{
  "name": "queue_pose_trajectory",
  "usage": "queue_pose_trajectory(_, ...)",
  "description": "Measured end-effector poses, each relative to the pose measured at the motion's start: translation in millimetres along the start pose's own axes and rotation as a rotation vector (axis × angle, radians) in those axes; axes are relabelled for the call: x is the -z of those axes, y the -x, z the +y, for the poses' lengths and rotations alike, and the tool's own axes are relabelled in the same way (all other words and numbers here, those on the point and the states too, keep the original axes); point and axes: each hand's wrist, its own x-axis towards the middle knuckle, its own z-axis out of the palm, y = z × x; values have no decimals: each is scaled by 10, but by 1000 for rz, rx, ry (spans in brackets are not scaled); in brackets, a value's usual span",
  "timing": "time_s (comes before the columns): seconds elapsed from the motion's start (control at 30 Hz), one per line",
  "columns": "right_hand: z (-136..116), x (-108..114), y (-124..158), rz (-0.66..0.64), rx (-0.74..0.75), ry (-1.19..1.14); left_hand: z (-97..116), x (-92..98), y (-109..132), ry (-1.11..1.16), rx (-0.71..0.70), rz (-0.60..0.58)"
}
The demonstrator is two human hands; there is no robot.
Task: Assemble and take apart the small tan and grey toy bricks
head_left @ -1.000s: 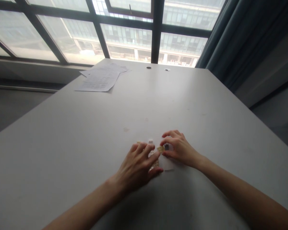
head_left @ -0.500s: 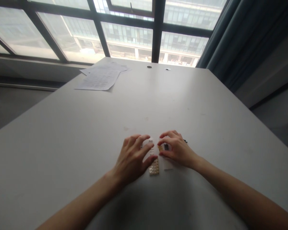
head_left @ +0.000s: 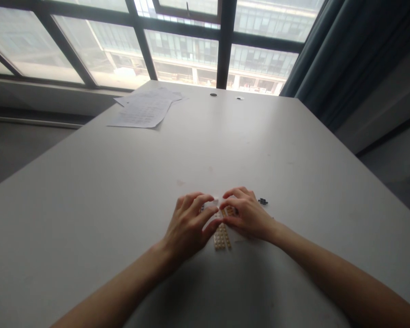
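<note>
Toward the tabletop's point(head_left: 294, 136) near edge lies a tan studded plate point(head_left: 222, 238). The left hand point(head_left: 187, 228) curls over its far end, grip not discernible; the right hand point(head_left: 248, 214) pinches a small tan brick point(head_left: 229, 210) in a closed grip. Plate judged light, rigid; best taken by its long edges.

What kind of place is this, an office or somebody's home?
Most likely an office or meeting room: a large plain grey table with cable holes, printed sheets near its far edge, and tall framed windows facing a glass office block. Left hand and right hand handle tan studded plates.
</note>
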Motion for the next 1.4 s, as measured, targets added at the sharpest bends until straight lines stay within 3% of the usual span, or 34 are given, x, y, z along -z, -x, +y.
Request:
queue_pose_trajectory(0.4, 96, 148, 109, 22, -49, 13, 18, -55, 4, -5, -64, -199)
queue_pose_trajectory(1.07, 122, 52, 138, 58, -40, 29, 1, -97, 22, -30, -87, -212)
queue_pose_trajectory(1.2, 112, 109, 156, 92, -45, 31, -22, -62, 16, -4, -101, -123)
queue_pose_trajectory(1.4, 247, 350, 358, 255, -77, 32, -144, 6, 13, 111, 34, 263)
